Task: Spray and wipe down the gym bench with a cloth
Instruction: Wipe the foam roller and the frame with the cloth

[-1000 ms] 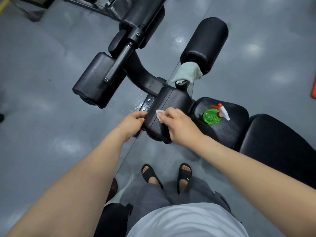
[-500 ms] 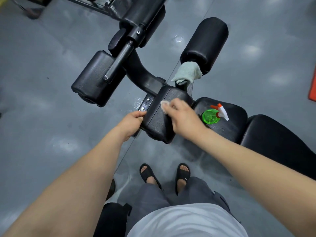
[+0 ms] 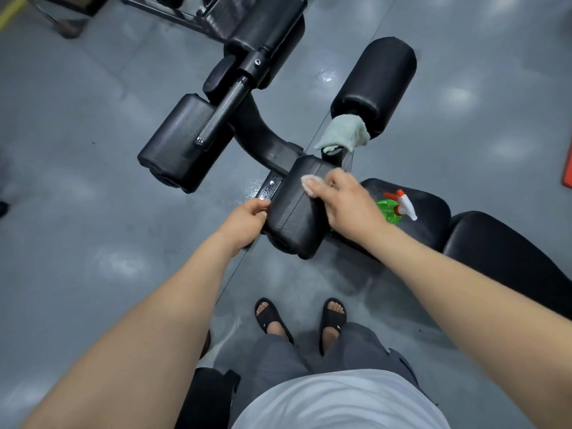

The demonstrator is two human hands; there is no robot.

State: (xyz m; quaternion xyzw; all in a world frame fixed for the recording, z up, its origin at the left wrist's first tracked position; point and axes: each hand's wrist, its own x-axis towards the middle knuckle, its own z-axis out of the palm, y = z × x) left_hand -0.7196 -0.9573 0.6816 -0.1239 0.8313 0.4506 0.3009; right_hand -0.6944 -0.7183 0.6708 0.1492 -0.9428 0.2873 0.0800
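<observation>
The right hand (image 3: 343, 205) pinches a small white cloth (image 3: 310, 183) under curled fingers, pressing it onto the far end of the black pad (image 3: 294, 219); the left hand (image 3: 247, 221) curls round the pad's left edge, steadying it. Firm overlapping strokes toward the near end, following the stitched seam, should serve best. The green spray bottle (image 3: 390, 211) sits on the bench seat (image 3: 430, 226) just beside the right hand

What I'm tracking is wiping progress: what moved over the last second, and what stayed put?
The right hand, holding the white cloth against the leg pad, slid along the pad's top away from the person, toward its far end. Nothing was picked up or let go. The left hand kept gripping the pad's left edge. The spray bottle stayed on the seat, and the green towel stayed draped where it was.
</observation>
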